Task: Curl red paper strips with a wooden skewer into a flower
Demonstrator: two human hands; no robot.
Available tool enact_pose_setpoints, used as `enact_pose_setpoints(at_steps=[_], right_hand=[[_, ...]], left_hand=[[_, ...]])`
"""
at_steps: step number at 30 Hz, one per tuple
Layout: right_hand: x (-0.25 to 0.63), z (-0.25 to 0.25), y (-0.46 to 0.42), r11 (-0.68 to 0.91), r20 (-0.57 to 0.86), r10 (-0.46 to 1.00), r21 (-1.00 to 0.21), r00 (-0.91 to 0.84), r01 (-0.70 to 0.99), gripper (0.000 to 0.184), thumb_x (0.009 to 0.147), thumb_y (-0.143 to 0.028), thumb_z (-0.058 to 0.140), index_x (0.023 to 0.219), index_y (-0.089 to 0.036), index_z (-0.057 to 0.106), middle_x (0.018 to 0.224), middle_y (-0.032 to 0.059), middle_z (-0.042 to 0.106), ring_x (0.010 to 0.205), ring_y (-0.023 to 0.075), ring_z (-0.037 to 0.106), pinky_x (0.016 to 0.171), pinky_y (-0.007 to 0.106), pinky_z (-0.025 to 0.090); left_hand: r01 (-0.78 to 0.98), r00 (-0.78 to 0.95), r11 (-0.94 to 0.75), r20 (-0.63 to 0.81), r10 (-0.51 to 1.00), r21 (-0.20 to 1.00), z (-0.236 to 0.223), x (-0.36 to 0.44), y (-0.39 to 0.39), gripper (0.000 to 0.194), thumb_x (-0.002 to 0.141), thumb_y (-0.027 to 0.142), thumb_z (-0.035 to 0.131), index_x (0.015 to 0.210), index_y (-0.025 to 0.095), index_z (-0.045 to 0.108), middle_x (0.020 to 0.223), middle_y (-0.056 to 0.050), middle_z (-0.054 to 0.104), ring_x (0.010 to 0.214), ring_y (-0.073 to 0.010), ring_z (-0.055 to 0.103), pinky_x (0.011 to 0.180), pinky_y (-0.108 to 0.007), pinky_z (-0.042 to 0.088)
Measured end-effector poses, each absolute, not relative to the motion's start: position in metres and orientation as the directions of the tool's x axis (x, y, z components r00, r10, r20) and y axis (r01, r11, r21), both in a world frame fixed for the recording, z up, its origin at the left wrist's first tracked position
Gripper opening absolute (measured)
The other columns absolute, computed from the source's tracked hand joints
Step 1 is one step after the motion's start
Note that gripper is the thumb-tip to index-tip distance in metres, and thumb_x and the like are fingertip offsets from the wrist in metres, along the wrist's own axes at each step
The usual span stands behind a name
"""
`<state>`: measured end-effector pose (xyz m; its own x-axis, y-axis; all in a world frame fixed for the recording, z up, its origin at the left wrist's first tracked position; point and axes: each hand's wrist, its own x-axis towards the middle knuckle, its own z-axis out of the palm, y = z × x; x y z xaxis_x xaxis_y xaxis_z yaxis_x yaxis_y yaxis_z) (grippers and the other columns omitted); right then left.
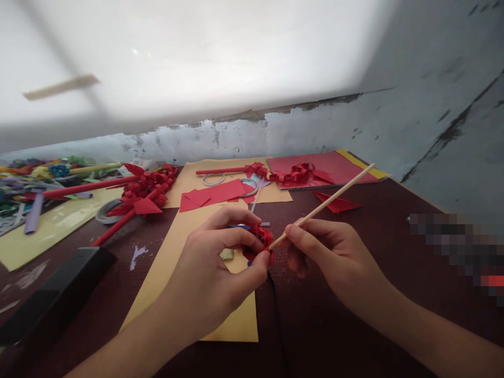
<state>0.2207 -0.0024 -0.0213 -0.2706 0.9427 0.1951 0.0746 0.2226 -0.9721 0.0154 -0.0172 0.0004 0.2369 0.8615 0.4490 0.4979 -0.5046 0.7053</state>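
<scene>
My left hand [224,257] pinches a small red folded-paper flower [264,237] between thumb and fingers, partly hidden behind them. A thin pale wooden stick [334,197] is gripped by my right hand [321,244], slanting up to the right. Its lower tip meets the edge of the red paper; whether it goes in I cannot tell. Under the left hand lies a long tan paper sheet [232,328]. Just beyond both hands is a red sheet of paper [214,194] with small cut pieces on it.
Red paper flowers on stems [144,197] lie at left beside a tape roll [108,212] and a black box-shaped object [59,294]. Colourful paper scraps [51,170] pile up behind them. At the back are a red folder [303,165], a red paper chain [301,173] and a wall [236,136].
</scene>
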Motion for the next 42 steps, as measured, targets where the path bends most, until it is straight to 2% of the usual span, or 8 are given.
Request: enact_pose_setpoints(at_steps=[5,10,15,20,23,26,34,42], right_hand=[[0.2209,-0.0225,-0.0029,0.223,0.195,0.94,-0.972,-0.279,0.07,0.041,0.104,-0.046,0.062,0.073,-0.021,0.07,0.063,-0.0017,0.063,0.056,0.0112,0.055,0.055,0.024,0.043],[0.2217,-0.0206,-0.0038,0.22,0.193,0.943,-0.972,-0.271,0.075,0.043,0.104,-0.046,0.062,0.069,-0.021,0.067,0.061,-0.002,0.062,0.055,0.0106,0.054,0.054,0.024,0.042],[0.2212,-0.0206,-0.0038,0.217,0.192,0.936,-0.975,-0.295,0.054,0.037,0.104,-0.043,0.061,0.076,-0.021,0.071,0.064,-0.0022,0.064,0.057,0.0107,0.055,0.054,0.024,0.044],[0.2222,-0.0219,-0.0041,0.209,0.185,0.94,-0.977,-0.287,0.052,0.042,0.104,-0.046,0.062,0.072,-0.021,0.069,0.063,-0.0019,0.064,0.056,0.0108,0.055,0.056,0.024,0.044],[0.2222,-0.0211,-0.0038,0.213,0.188,0.939,-0.975,-0.289,0.057,0.041,0.104,-0.046,0.062,0.074,-0.021,0.07,0.062,-0.002,0.063,0.056,0.011,0.054,0.055,0.024,0.043],[0.2213,-0.0201,-0.0032,0.22,0.195,0.94,-0.974,-0.279,0.06,0.041,0.104,-0.046,0.062,0.073,-0.02,0.069,0.062,-0.0019,0.062,0.056,0.011,0.054,0.055,0.024,0.043],[0.2226,-0.0227,-0.0043,0.188,0.167,0.947,-0.981,-0.274,0.051,0.042,0.102,-0.05,0.063,0.074,-0.02,0.07,0.064,-0.001,0.063,0.056,0.0121,0.054,0.054,0.026,0.043],[0.2222,-0.0211,-0.0043,0.196,0.175,0.941,-0.98,-0.289,0.046,0.04,0.103,-0.048,0.063,0.075,-0.02,0.07,0.064,-0.0018,0.063,0.057,0.0112,0.055,0.055,0.025,0.043]], left_hand=[[0.513,0.251,-0.514,0.453,0.856,0.687,0.0009,0.0154,-0.0175,0.017,0.089,0.014,0.071,0.078,0.023,0.081,0.109,-0.003,0.074,0.106,-0.0177,0.072,0.089,-0.026,0.061],[0.505,0.233,-0.505,0.453,0.86,0.7,0.0006,0.0157,-0.018,0.011,0.084,0.015,0.077,0.077,0.023,0.081,0.108,-0.003,0.074,0.106,-0.018,0.072,0.085,-0.024,0.062],[0.515,0.242,-0.513,0.458,0.855,0.686,0.0015,0.0157,-0.0182,0.017,0.089,0.016,0.071,0.078,0.024,0.082,0.106,-0.003,0.074,0.105,-0.0168,0.072,0.09,-0.025,0.06],[0.504,0.232,-0.505,0.453,0.861,0.701,0.0006,0.0153,-0.0188,0.012,0.085,0.015,0.076,0.078,0.024,0.081,0.108,-0.002,0.074,0.107,-0.0174,0.071,0.092,-0.025,0.059],[0.503,0.237,-0.507,0.452,0.86,0.7,0.0005,0.0152,-0.019,0.013,0.088,0.016,0.075,0.079,0.024,0.081,0.109,-0.002,0.074,0.107,-0.0172,0.071,0.093,-0.026,0.059],[0.505,0.252,-0.513,0.45,0.857,0.694,0.0013,0.0159,-0.0185,0.016,0.09,0.017,0.072,0.079,0.024,0.081,0.11,-0.003,0.074,0.108,-0.018,0.071,0.091,-0.027,0.06],[0.492,0.23,-0.494,0.441,0.868,0.716,0.0013,0.0166,-0.0181,0.012,0.086,0.015,0.076,0.079,0.024,0.081,0.108,-0.004,0.074,0.107,-0.0197,0.071,0.09,-0.03,0.061],[0.507,0.252,-0.504,0.439,0.862,0.699,0.0027,0.0162,-0.0185,0.015,0.089,0.017,0.072,0.078,0.023,0.081,0.109,-0.004,0.074,0.109,-0.0198,0.072,0.088,-0.028,0.061]])
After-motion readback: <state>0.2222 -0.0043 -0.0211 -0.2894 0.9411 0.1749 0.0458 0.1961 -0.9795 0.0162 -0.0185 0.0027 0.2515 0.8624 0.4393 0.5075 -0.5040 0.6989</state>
